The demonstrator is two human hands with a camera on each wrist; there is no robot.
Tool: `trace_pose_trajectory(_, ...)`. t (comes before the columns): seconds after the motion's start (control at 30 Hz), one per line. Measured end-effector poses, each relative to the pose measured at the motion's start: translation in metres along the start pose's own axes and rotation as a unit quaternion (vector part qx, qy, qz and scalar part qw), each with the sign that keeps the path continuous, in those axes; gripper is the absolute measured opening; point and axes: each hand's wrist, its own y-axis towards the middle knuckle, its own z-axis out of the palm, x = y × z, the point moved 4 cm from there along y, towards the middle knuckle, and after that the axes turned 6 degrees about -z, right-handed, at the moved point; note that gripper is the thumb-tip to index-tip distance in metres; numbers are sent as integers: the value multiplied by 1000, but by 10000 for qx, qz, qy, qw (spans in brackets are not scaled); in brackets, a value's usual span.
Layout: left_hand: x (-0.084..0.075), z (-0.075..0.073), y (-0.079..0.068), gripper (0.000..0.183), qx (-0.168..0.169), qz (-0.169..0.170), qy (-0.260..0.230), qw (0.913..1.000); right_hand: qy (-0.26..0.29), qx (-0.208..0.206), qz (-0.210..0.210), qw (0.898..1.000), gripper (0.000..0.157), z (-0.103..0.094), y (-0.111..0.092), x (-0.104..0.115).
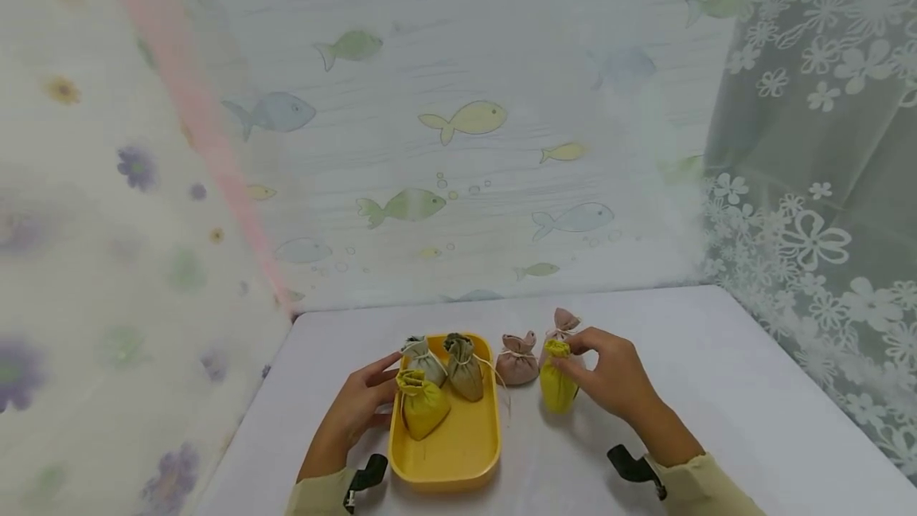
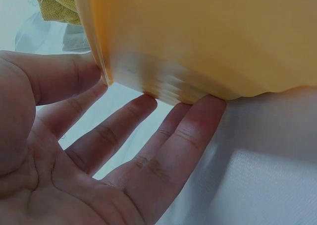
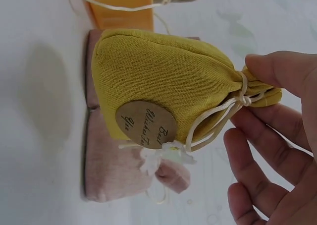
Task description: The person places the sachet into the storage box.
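Observation:
My right hand pinches a yellow drawstring pouch by its gathered neck, right of the tray. In the right wrist view this yellow pouch carries a round brown tag and a cream cord. Beside the yellow tray, my left hand touches its left side with spread fingers. The left wrist view has the fingertips against the outer wall and the thumb at the rim. Inside the tray are another yellow pouch, a pale grey pouch and an olive-brown pouch.
Two pink pouches stand right of the tray: one pink pouch near it, another pink pouch partly hidden behind the held one. A white cloth covers the table. Fish-patterned fabric hangs behind, with a lace curtain at right.

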Motion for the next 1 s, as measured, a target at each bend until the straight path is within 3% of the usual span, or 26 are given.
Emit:
trace_pose_trajectory(0.27, -1, 2, -2, 65, -39, 12, -22, 10000, 267, -72, -263, 9993, 20, -8, 12, 11)
trace_pose_trajectory(0.67, -1, -1, -4, 64, -83, 24, 11, 10000, 856, 273, 60, 9959, 19, -10, 28, 27)
trace_pose_trajectory(1.0, -2, 0, -4, 66, -92, -19, 4, 10000, 894, -40, 62, 9960, 19, -5, 21, 32)
